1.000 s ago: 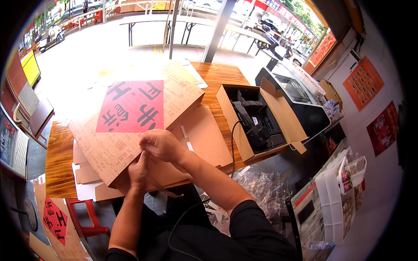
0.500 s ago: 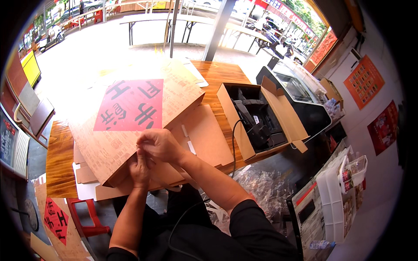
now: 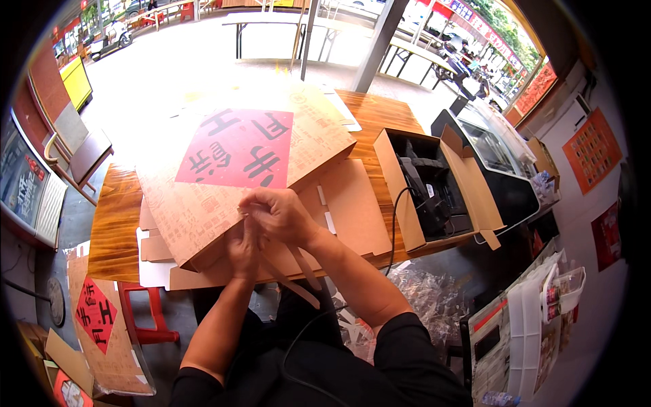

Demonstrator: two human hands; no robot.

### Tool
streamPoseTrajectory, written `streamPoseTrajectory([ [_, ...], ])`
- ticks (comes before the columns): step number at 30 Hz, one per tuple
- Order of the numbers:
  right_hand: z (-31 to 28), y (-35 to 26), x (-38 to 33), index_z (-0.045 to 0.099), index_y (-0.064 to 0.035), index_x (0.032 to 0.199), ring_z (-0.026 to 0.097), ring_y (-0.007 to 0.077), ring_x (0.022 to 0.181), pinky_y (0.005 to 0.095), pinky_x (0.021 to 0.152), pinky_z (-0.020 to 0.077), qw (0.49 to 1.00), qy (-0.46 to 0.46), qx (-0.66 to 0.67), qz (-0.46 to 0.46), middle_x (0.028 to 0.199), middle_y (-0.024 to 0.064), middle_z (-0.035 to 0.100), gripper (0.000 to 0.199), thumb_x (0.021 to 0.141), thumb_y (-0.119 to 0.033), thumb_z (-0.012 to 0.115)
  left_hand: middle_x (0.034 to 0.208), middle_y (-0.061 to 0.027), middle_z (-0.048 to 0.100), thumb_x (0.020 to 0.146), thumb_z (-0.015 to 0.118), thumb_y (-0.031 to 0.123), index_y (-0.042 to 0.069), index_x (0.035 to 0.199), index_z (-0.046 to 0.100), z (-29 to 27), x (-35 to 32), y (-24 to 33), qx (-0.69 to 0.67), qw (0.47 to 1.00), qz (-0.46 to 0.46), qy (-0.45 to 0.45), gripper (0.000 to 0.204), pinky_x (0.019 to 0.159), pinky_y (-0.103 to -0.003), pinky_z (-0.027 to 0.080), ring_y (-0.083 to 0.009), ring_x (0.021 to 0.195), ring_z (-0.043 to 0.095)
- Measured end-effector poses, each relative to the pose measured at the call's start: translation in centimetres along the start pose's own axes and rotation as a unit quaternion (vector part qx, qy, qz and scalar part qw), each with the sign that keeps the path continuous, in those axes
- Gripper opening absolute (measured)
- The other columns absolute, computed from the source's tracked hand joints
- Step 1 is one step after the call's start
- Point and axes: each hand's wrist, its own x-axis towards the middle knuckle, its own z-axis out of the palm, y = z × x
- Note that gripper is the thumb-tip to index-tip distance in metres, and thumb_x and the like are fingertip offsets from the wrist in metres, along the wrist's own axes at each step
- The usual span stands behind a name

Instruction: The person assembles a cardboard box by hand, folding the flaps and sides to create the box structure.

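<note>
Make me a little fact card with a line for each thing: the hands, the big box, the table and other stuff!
Left hand: at the big box's near edge
Right hand: beside the left hand, fingers curled; can't tell what they pinch
Big box: brown cardboard, red square on top
Strips: brown, hanging below the hands
Table: wooden
Open box: right of the big box, black equipment inside
Stool: red

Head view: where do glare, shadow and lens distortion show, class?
Head view: glare bleaches the far-left areas of the flat cardboard box and wooden table; head view: the box's near side looks darker, shaded; head view: black fills the picture's corners, and the grey pillar leans.
</note>
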Motion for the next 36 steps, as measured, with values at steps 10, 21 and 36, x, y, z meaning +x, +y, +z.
streamPoseTrajectory([
  [10,-0.2,-2.0,-0.6,0.071,-0.0022,0.103,0.073,0.0195,0.070,0.0318,0.063,0.0564,0.993,-0.009,-0.050,-0.109,0.081,0.0121,0.074,0.010,0.095,-0.008,0.071,0.076,-0.0026,0.060,0.110,0.048,0.045,0.010,0.112,0.057,0.7,-0.7,2.1,-0.050,0.995,0.032,0.084,0.036,0.048,-0.021,0.039,-0.0068,0.051,0.046],
  [21,-8.8,1.5,0.1,0.052,-0.0156,0.144,0.071,0.0398,0.093,0.0503,0.082,0.0546,0.856,0.009,-0.511,0.079,0.097,0.0194,0.074,0.055,0.092,-0.017,0.068,0.079,-0.0048,0.064,0.109,0.044,0.051,0.011,0.113,0.055,-0.4,-0.7,2.0,-0.035,0.983,0.023,0.177,0.042,0.052,-0.023,0.041,-0.0093,0.055,0.048],
  [36,-12.0,1.4,-1.2,0.072,-0.0045,0.102,0.071,0.0383,0.084,0.0422,0.071,0.0548,0.828,0.183,-0.498,-0.182,0.090,0.0178,0.073,0.013,0.092,-0.009,0.065,0.079,-0.0057,0.064,0.111,0.040,0.051,0.010,0.111,0.054,-0.8,-0.5,1.9,-0.063,0.986,0.044,0.146,0.044,0.055,-0.023,0.043,-0.0102,0.057,0.050],
])
